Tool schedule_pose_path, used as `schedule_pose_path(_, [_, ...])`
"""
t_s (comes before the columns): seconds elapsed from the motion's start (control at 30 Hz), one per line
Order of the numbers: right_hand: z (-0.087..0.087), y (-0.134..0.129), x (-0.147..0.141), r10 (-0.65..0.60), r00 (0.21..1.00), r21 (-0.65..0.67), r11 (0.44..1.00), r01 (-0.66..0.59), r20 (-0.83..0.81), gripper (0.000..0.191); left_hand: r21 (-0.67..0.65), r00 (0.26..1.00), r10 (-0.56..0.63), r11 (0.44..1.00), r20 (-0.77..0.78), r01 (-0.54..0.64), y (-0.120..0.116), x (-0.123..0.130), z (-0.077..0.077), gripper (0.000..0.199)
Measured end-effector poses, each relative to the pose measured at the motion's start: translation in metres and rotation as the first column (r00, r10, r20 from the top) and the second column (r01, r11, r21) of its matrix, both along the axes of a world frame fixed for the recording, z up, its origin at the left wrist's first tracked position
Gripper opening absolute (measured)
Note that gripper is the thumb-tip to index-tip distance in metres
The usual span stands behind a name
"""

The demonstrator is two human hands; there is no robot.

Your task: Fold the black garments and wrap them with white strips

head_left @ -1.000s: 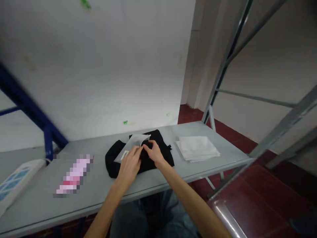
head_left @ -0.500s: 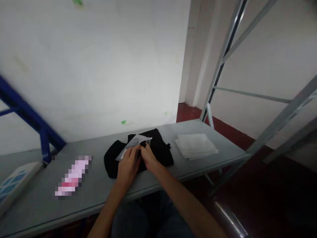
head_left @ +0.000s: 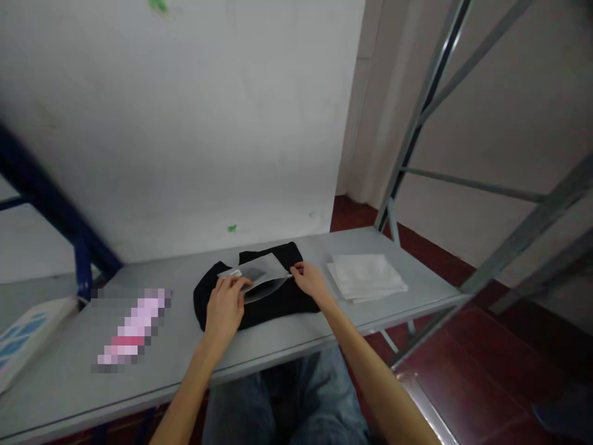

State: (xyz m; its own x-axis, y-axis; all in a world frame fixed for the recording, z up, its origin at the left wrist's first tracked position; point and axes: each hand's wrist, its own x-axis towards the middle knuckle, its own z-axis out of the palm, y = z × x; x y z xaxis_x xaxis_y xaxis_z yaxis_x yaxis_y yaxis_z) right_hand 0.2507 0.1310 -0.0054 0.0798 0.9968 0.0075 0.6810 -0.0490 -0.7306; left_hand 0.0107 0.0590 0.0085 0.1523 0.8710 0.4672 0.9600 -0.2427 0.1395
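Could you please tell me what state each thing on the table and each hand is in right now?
Black garment: folded, lying flat on the table.
Clear plastic bag: lying on the garment, held at both ends.
Left hand: gripping the bag's left end.
Right hand: pinching the bag's right end.
Stack of white bags: flat on the table, untouched, right of the garment.

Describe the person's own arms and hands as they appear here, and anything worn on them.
Both forearms are bare as far as the view shows: no sleeves, watch, bracelet or gloves. The left hand and right hand show no rings that can be made out. Below the arms, blue-grey denim trousers cover the lap.
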Motion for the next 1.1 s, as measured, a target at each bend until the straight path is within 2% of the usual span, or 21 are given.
schedule_pose_path(0.1, [-0.001,0.005,-0.002,0.100,0.995,-0.038,0.994,-0.100,0.020,0.023,-0.017,0.998,-0.029,0.999,-0.059,0.028,0.001,-0.001,0.003,0.028])
schedule_pose_path(0.23, [-0.007,0.003,-0.002,0.195,0.978,-0.075,0.977,-0.200,-0.066,0.022,0.050,0.979,-0.175,0.982,-0.107,0.181,0.005,0.009,0.004,0.037])
schedule_pose_path(0.37, [-0.012,-0.005,0.005,0.244,0.939,-0.113,0.954,-0.277,-0.242,0.025,0.065,0.972,-0.214,0.973,-0.099,0.221,0.016,0.016,0.003,0.016])
schedule_pose_path(0.47, [-0.010,-0.012,0.011,0.228,0.928,-0.160,0.946,-0.284,-0.296,0.028,0.086,0.966,-0.243,0.964,-0.086,0.250,0.018,0.019,0.003,0.012])
schedule_pose_path(0.6, [-0.003,-0.019,0.010,0.220,0.903,-0.160,0.942,-0.295,-0.369,0.022,0.159,0.933,-0.353,0.919,-0.069,0.360,0.001,0.036,0.004,0.027])
schedule_pose_path(0.7, [-0.001,-0.024,0.007,0.228,0.864,-0.159,0.931,-0.328,-0.449,0.016,0.191,0.900,-0.427,0.880,-0.084,0.435,-0.008,0.054,0.001,0.021])
schedule_pose_path(0.8, [-0.001,-0.027,0.006,0.213,0.852,-0.151,0.936,-0.318,-0.478,0.015,0.263,0.905,-0.418,0.866,-0.085,0.424,-0.006,0.065,-0.003,0.012])
schedule_pose_path(1.1, [0.003,-0.032,0.004,0.136,0.836,-0.152,0.956,-0.253,-0.532,0.021,0.368,0.894,-0.394,0.815,-0.214,0.447,0.003,0.067,-0.008,0.017])
